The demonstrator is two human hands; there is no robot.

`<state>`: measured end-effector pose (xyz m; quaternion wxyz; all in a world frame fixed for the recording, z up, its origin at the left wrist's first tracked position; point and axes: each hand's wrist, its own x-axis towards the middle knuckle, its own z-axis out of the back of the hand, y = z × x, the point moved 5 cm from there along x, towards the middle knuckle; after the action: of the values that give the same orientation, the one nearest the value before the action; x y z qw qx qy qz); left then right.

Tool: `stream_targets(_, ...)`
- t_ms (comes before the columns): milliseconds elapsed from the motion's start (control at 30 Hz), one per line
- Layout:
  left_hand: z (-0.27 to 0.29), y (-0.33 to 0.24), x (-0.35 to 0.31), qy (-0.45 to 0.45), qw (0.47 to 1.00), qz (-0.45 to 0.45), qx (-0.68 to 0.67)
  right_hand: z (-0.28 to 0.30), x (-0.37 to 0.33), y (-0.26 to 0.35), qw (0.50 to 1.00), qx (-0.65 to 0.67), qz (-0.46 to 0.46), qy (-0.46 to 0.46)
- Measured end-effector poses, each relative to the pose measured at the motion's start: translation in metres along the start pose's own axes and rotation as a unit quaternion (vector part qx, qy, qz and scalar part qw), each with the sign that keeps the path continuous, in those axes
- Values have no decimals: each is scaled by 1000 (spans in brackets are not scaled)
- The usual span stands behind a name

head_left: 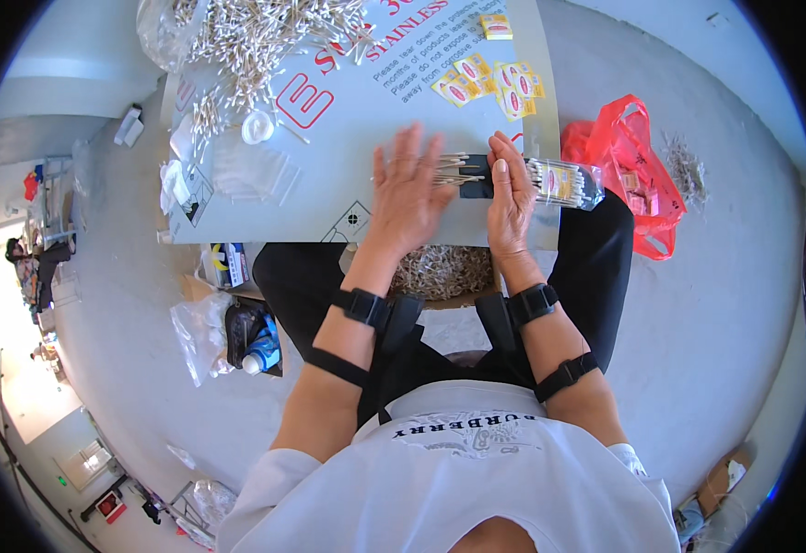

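On the table, my left hand (409, 189) lies palm down with its fingers spread, over and beside a bunch of loose cotton swabs (458, 170). These swabs lie partly on a narrow black strip (478, 177). Across the strip's right part stands my right hand (512, 203), edge on, its fingers stretched out and its palm toward the swabs. Just right of it lies a clear plastic bag (591, 187) filled with cotton swabs, with a yellow label (558, 180) inside. The right hand touches or nearly touches the bag's left end; its palm side is hidden.
A big heap of cotton swabs (246, 46) covers the table's far left, near a small white round tub (257, 127) and flat clear bags (254, 171). Yellow labels (518, 88) lie far right. A red plastic bag (638, 175) sits beyond the right edge; a swab-filled box (444, 275) stands below.
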<state>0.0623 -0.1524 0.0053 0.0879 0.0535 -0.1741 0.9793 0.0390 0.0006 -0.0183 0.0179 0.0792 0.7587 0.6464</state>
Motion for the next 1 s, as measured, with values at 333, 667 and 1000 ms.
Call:
stream_targets(333,-1,4,1,-199,908,127,-347,-22,-2,0,1000,-20,12,2)
stream_targets(667,-4,4,14,-121,978,19,-168,-9,10,0,999,22,-42,21)
stream_targets(1000,-12,-31,-19,70,997,18,3,-3,2,-1,995,81,-60,-1)
